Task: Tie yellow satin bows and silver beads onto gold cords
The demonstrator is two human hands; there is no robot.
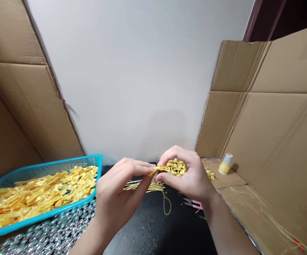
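Observation:
A small yellow ribbon bow (pixel 157 169) is held up between my two hands over the black tabletop. My left hand (pixel 121 189) pinches its left side between thumb and fingers. On its right side, my right hand (pixel 192 175) grips it with thumb and index finger. Fingertips hide part of the bow. Behind and below lie several thin yellow cords (pixel 145 186), one of them forming a loop (pixel 167 209) toward me. A heap of yellow bows (pixel 178 167) shows through the curve of my right hand. Pink-handled thread snips (pixel 193 204) rest below my right wrist.
At the left stands a blue plastic basket (pixel 98 177) of yellow bows (pixel 52 187). Many shiny silver beads (pixel 60 226) lie before it. A yellow-and-white bottle or spool (pixel 225 164) stands on cardboard (pixel 238 198) at right. Cardboard panels (pixel 283 131) flank both sides, with a pale wall (pixel 132 78) behind.

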